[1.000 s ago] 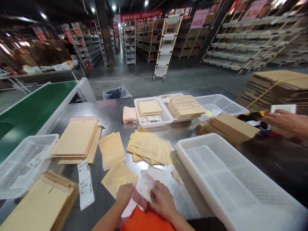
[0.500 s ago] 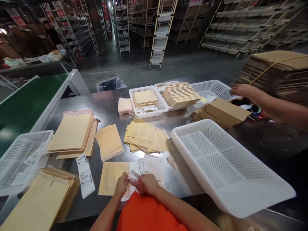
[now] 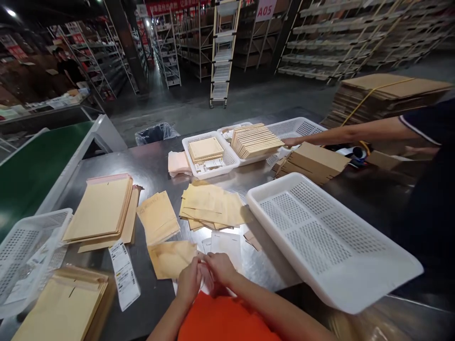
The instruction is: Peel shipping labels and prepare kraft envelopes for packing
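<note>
My left hand (image 3: 190, 278) and my right hand (image 3: 221, 269) are close together at the table's near edge, fingers closed. Between them is a small pinkish, see-through packet (image 3: 206, 279), gripped by both. A yellow padded envelope (image 3: 171, 258) lies just left of my left hand, partly tilted up. White printed papers (image 3: 227, 246) lie beyond my right hand. Farther back are a fanned pile of yellow envelopes (image 3: 212, 203) and a smaller stack (image 3: 158, 218). A strip of printed labels (image 3: 124, 274) rests on the metal table (image 3: 149, 303).
A large white basket (image 3: 320, 237) stands at right. Smaller baskets (image 3: 232, 163) hold envelopes at the back. Larger envelope stacks (image 3: 101, 206) and another basket (image 3: 66, 227) are at left. A co-worker's arm (image 3: 341, 135) reaches in from the right beside flat cardboard (image 3: 316, 158).
My hands have drawn closer together around the packet. The yellow envelope beside my left hand has shifted and lifted. The co-worker's arm now reaches farther left, to the back baskets. The view has shifted.
</note>
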Motion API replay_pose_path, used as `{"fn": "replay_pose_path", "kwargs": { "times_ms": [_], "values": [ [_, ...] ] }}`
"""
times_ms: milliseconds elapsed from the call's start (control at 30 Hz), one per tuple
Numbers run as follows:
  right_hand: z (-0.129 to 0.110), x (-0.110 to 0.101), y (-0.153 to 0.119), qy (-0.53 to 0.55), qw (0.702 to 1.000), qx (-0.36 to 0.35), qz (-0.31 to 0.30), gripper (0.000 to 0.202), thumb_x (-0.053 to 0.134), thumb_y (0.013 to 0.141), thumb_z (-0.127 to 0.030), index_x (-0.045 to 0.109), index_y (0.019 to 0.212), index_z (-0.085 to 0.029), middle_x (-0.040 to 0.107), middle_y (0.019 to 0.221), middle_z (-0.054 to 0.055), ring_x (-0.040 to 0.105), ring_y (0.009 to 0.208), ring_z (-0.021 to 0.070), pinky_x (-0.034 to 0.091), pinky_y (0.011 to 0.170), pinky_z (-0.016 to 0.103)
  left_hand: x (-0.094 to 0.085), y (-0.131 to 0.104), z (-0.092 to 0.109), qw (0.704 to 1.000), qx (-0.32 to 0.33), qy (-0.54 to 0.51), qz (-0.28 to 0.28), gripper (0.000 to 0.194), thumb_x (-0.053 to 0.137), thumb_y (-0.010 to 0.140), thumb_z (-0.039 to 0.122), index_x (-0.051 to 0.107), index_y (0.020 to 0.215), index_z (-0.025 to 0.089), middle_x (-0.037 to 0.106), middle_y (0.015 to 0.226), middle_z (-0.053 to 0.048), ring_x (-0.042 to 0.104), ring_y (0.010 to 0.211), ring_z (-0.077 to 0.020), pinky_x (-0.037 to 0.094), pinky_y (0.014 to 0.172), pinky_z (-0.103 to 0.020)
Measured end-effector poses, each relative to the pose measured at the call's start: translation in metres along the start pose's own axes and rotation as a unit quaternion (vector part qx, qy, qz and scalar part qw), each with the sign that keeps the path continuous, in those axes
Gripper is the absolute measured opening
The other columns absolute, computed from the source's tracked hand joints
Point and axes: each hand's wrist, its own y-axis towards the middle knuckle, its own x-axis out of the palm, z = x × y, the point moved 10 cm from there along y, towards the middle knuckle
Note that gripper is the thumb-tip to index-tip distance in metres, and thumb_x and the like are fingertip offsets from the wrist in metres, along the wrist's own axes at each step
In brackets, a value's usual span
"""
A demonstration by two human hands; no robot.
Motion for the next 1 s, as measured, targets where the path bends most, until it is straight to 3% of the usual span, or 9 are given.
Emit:
{"fn": "replay_pose_path", "kwargs": {
  "times_ms": [67, 167, 267, 400, 567, 700, 800, 900, 1000],
  "values": [
    [-0.005, -0.003, -0.003, -0.014, 1.0, -0.026, 0.007, 0.066, 0.078, 0.064, -0.029, 0.053, 0.124, -0.017, 0.068, 0.103, 0.012, 0.066, 0.083, 0.0272, 0.048, 0.069, 0.033, -0.008, -0.002, 0.011, 0.999, -0.011, 0.032, -0.006, 0.026, 0.031, 0.092, 0.023, 0.049, 0.11, 0.022, 0.072, 0.087, -0.005, 0.068, 0.084, -0.0209, 0.039, 0.068, -0.028],
    [-0.012, -0.012, -0.007, -0.007, 0.998, -0.046, 0.032, 0.044, 0.073, 0.07, -0.025, 0.058, 0.11, -0.017, 0.068, 0.103, 0.01, 0.065, 0.086, 0.0235, 0.047, 0.073, 0.031, -0.026, -0.002, 0.025, 0.997, -0.03, 0.072, 0.007, 0.026, 0.027, 0.094, 0.024, 0.048, 0.108, 0.02, 0.073, 0.087, -0.006, 0.068, 0.083, -0.0218, 0.039, 0.068, -0.029],
    [0.001, -0.031, -0.008, 0.019, 0.997, 0.007, 0.08, 0.022, 0.056, 0.085, -0.02, 0.058, 0.106, -0.016, 0.069, 0.097, 0.009, 0.064, 0.085, 0.0212, 0.046, 0.073, 0.03, -0.029, -0.003, 0.043, 0.998, 0.009, 0.068, -0.003, 0.024, 0.028, 0.094, 0.024, 0.05, 0.104, 0.02, 0.072, 0.091, -0.008, 0.068, 0.083, -0.0227, 0.041, 0.069, -0.03],
    [0.015, -0.049, -0.007, 0.024, 0.991, 0.064, 0.112, 0.025, 0.048, 0.088, -0.019, 0.055, 0.111, -0.013, 0.068, 0.095, 0.012, 0.063, 0.085, 0.0238, 0.046, 0.073, 0.033, -0.023, -0.007, 0.054, 0.998, 0.055, 0.037, -0.009, 0.019, 0.032, 0.091, 0.02, 0.051, 0.095, 0.021, 0.071, 0.091, -0.006, 0.066, 0.084, -0.0203, 0.042, 0.073, -0.028],
    [0.001, -0.055, -0.01, 0.03, 0.99, 0.033, 0.135, 0.071, 0.069, 0.068, -0.029, 0.045, 0.132, -0.011, 0.046, 0.139, 0.024, 0.051, 0.113, 0.0368, 0.037, 0.098, 0.051, -0.026, -0.003, 0.05, 0.998, 0.056, -0.02, 0.026, 0.017, 0.039, 0.083, 0.014, 0.049, 0.094, 0.02, 0.067, 0.081, -0.006, 0.062, 0.073, -0.0204, 0.039, 0.065, -0.029],
    [-0.001, -0.035, -0.008, 0.033, 0.996, 0.013, 0.076, 0.116, 0.075, 0.052, -0.024, 0.016, 0.151, -0.011, 0.027, 0.151, 0.029, 0.041, 0.123, 0.0463, 0.027, 0.105, 0.06, -0.016, -0.001, 0.057, 0.991, 0.092, -0.093, 0.017, 0.012, 0.044, 0.08, 0.015, 0.049, 0.089, 0.021, 0.065, 0.075, -0.002, 0.057, 0.065, -0.0157, 0.039, 0.062, -0.026],
    [0.004, -0.024, -0.009, 0.042, 0.997, -0.002, 0.071, 0.129, 0.078, 0.046, -0.025, 0.007, 0.153, -0.013, 0.019, 0.154, 0.029, 0.037, 0.127, 0.0489, 0.024, 0.107, 0.063, -0.014, 0.001, 0.057, 0.987, 0.096, -0.128, -0.013, 0.007, 0.044, 0.082, 0.019, 0.051, 0.083, 0.022, 0.065, 0.071, -0.002, 0.057, 0.064, -0.0161, 0.04, 0.06, -0.027],
    [0.003, -0.016, -0.012, 0.028, 0.996, -0.03, 0.078, 0.126, 0.076, 0.05, -0.03, 0.006, 0.153, -0.014, 0.014, 0.155, 0.03, 0.036, 0.129, 0.0517, 0.027, 0.103, 0.067, -0.053, 0.006, 0.05, 0.992, 0.086, -0.075, 0.054, 0.016, 0.041, 0.085, 0.024, 0.057, 0.087, 0.02, 0.069, 0.082, -0.007, 0.063, 0.077, -0.021, 0.045, 0.071, -0.032],
    [-0.01, -0.014, -0.013, -0.01, 0.991, -0.087, 0.101, 0.115, 0.072, 0.057, -0.031, 0.01, 0.153, -0.016, 0.016, 0.155, 0.029, 0.035, 0.13, 0.0524, 0.032, 0.1, 0.066, -0.103, 0.013, 0.054, 0.987, 0.104, 0.021, 0.121, 0.037, 0.055, 0.077, 0.025, 0.061, 0.112, 0.017, 0.065, 0.123, -0.015, 0.055, 0.117, -0.0303, 0.038, 0.101, -0.044]
  ]
}}
